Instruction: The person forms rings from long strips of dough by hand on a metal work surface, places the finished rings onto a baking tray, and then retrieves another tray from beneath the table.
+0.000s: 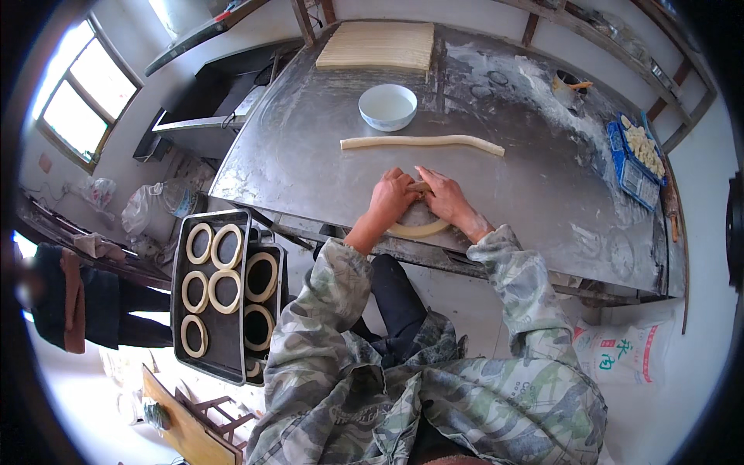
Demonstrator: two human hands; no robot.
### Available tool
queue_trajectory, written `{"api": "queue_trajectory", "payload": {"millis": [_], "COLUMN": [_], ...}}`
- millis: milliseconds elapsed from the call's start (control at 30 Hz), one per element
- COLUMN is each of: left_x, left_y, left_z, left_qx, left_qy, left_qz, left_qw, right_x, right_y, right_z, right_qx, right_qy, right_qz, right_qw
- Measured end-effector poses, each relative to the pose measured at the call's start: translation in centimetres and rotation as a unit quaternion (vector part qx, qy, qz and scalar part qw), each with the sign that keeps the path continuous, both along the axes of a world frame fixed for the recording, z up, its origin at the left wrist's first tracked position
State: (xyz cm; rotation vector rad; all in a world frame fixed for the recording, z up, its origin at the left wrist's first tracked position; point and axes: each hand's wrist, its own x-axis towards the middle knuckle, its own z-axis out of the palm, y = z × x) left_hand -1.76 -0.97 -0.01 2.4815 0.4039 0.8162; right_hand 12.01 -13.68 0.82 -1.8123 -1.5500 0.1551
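My left hand (pixel 391 200) and my right hand (pixel 448 200) meet near the front edge of the steel table, their fingers closed on the joined part of a dough loop (pixel 418 230), whose lower curve lies on the steel beneath my wrists. A straight dough rope (pixel 422 143) lies crosswise just beyond my fingertips. A white bowl (pixel 387 108) of clear liquid stands behind the rope.
Steel table (pixel 581 217) carries a slab of dough strips (pixel 374 46) at the back, a cup (pixel 566 89), a blue scale (pixel 634 159) with dough pieces and a rolling pin (pixel 671 209). Stacked trays (pixel 211 306) hold several dough rings at left. A person (pixel 97 302) stands far left.
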Motion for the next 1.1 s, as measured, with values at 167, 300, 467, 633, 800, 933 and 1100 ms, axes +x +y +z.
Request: {"api": "queue_trajectory", "payload": {"millis": [167,300,467,633,800,933,1100], "left_x": [0.2,-0.2,-0.4,0.2,0.5,0.5,0.8], "left_y": [0.0,0.2,0.5,0.2,0.3,1.6,0.1], "left_z": [0.0,0.3,0.3,-0.4,-1.5,-2.3,-1.4], "left_qx": [0.025,0.033,0.046,0.003,0.077,0.186,0.092], "left_qy": [0.014,0.031,0.035,-0.014,0.000,0.097,0.092], "left_qz": [0.011,0.015,0.005,0.040,0.019,0.046,0.068], "left_qw": [1.000,0.999,0.998,0.999,0.997,0.977,0.989], "right_x": [-1.0,-1.4,-2.8,-2.6,-3.0,-3.4,-2.7], "right_y": [-0.6,-1.0,-1.6,-1.6,-1.4,-0.5,-2.2], "right_z": [-0.3,0.1,0.5,0.5,1.1,1.3,1.0], "right_qx": [0.020,0.028,-0.018,-0.033,-0.030,-0.046,-0.047], "right_qy": [-0.084,-0.102,-0.175,-0.189,-0.170,-0.100,-0.181], "right_qz": [0.011,0.005,0.022,0.016,0.032,0.041,0.036], "right_qw": [0.996,0.994,0.984,0.981,0.985,0.993,0.982]}}
